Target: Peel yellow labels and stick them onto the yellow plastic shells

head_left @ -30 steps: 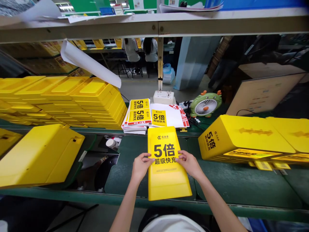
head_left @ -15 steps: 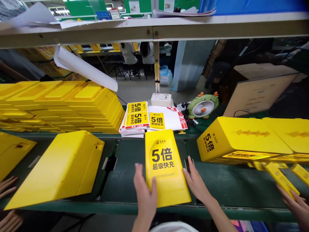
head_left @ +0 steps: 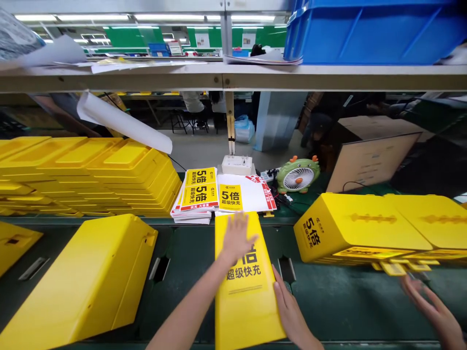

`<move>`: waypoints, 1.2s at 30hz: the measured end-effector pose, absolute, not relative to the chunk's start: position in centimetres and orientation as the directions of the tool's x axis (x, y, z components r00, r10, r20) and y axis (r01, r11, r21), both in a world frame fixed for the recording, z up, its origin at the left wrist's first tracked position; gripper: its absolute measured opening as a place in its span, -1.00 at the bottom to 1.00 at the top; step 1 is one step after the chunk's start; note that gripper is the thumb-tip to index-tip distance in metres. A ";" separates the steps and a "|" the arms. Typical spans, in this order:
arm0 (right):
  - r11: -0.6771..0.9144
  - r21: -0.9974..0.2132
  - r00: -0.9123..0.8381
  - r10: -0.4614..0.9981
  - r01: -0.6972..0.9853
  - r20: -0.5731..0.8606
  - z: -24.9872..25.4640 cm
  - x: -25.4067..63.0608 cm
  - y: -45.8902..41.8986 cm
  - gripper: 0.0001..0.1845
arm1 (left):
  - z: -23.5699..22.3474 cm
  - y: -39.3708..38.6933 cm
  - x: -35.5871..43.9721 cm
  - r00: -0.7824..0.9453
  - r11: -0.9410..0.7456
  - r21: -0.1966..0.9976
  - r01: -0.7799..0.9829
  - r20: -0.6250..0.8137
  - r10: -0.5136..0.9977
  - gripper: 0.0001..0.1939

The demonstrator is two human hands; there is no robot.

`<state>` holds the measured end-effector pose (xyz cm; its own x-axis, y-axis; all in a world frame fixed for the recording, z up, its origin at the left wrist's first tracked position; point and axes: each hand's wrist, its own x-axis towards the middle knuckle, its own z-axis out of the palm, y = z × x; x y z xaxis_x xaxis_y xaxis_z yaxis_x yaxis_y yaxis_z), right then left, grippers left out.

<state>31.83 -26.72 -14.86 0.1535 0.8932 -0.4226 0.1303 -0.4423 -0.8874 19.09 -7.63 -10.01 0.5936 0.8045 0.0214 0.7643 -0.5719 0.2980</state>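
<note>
Yellow panel [head_left: 242, 287] lies face up on the green belt [head_left: 346, 296] at near centre, as before, though we see the view has tipped up, so the shelf's blue bin [head_left: 372, 31] now shows. Half a second ago our hands flanked the panel's sides. Now our left hand [head_left: 237, 236] lies flat on its far part, fingers spread, covering some of the print. Our right hand [head_left: 290, 311] rests open along the panel's near right edge, fingers straight, gripping nothing. Another person's hand [head_left: 434, 311] sits at near right, under the yellow housings [head_left: 365, 228]. Sticker sheets [head_left: 199, 194] lie just beyond the panel.
</note>
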 end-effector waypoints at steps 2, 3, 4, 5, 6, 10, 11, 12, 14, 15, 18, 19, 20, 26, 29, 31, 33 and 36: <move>-0.430 -0.883 0.197 0.897 0.190 -0.395 -15.8 32.0 -26.8 -0.27 | -9.7 -13.3 18.7 0.767 -0.723 0.331 0.606 -0.001 0.642 -0.21; -0.427 -0.880 0.213 0.898 0.210 -0.385 -16.2 32.1 -26.9 -0.25 | -9.6 -15.9 18.1 0.881 -0.814 0.380 0.438 -0.001 0.474 -0.21; -0.424 -0.879 0.222 0.899 0.218 -0.378 -16.6 32.3 -27.1 -0.24 | -9.5 -17.8 17.3 0.923 -0.833 0.426 0.354 -0.014 0.384 -0.22; -0.423 -0.880 0.226 0.899 0.218 -0.376 -16.9 32.4 -27.3 -0.24 | -9.4 -18.7 16.4 0.953 -0.828 0.486 0.278 -0.033 0.301 -0.26; -0.424 -0.880 0.223 0.898 0.212 -0.379 -17.1 32.6 -27.6 -0.26 | -9.4 -18.6 15.6 0.961 -0.791 0.555 0.257 -0.062 0.269 -0.30; -0.477 -0.858 0.170 0.877 0.191 -0.450 -16.8 33.1 -28.6 -0.32 | -10.1 -9.2 14.6 0.707 -0.422 0.734 0.533 -0.112 0.698 -0.34; -0.491 -0.849 0.173 0.869 0.194 -0.463 -16.6 33.2 -28.7 -0.32 | -10.5 -6.0 14.8 0.618 -0.351 0.737 0.578 -0.115 0.778 -0.38; -0.497 -0.842 0.190 0.865 0.210 -0.464 -16.2 33.1 -28.7 -0.33 | -10.9 -3.1 15.0 0.527 -0.266 0.744 0.612 -0.133 0.840 -0.40; -0.460 -0.833 0.239 0.885 0.307 -0.400 -15.3 32.8 -27.9 -0.35 | -12.0 0.9 15.2 0.332 -0.079 0.762 0.642 -0.183 0.925 -0.41; -0.410 -0.821 0.243 0.910 0.397 -0.337 -14.8 32.5 -27.0 -0.37 | -12.5 1.8 15.2 0.249 0.010 0.773 0.634 -0.216 0.944 -0.41; -0.167 -0.678 0.117 0.986 0.716 -0.120 -13.0 30.9 -22.1 -0.40 | -13.8 0.9 14.4 0.105 0.189 0.809 0.557 -0.294 0.950 -0.40; -0.092 -0.604 0.059 0.995 0.792 -0.074 -12.4 30.1 -19.9 -0.40 | -14.1 0.0 14.0 0.095 0.212 0.825 0.524 -0.304 0.948 -0.39; -0.038 -0.535 0.015 0.999 0.844 -0.048 -11.8 29.1 -17.7 -0.39 | -14.2 -1.0 13.5 0.101 0.221 0.844 0.489 -0.306 0.947 -0.39; 0.160 -0.557 -0.178 0.984 0.815 0.022 -10.4 22.3 -13.8 -0.25 | -13.6 -3.0 11.0 0.185 0.264 0.869 0.418 -0.366 0.912 -0.36; 0.265 -0.767 -0.293 0.950 0.584 0.105 -11.1 21.1 -18.7 -0.31 | -13.0 -2.0 11.9 0.091 0.287 0.803 0.523 -0.387 0.917 -0.42; 0.176 -0.815 -0.180 0.980 0.552 0.090 -11.8 21.9 -21.7 -0.49 | -12.4 -1.5 13.6 -0.013 0.283 0.724 0.629 -0.353 0.935 -0.37; 0.040 -0.821 0.008 0.999 0.570 0.054 -12.2 23.9 -23.3 -0.61 | -11.8 -1.6 15.5 -0.090 0.272 0.631 0.726 -0.305 0.948 -0.32; -0.145 -0.837 0.276 0.961 0.528 0.008 -12.4 27.6 -23.9 -0.61 | -10.7 -2.1 17.7 -0.106 0.240 0.523 0.818 -0.273 0.956 -0.28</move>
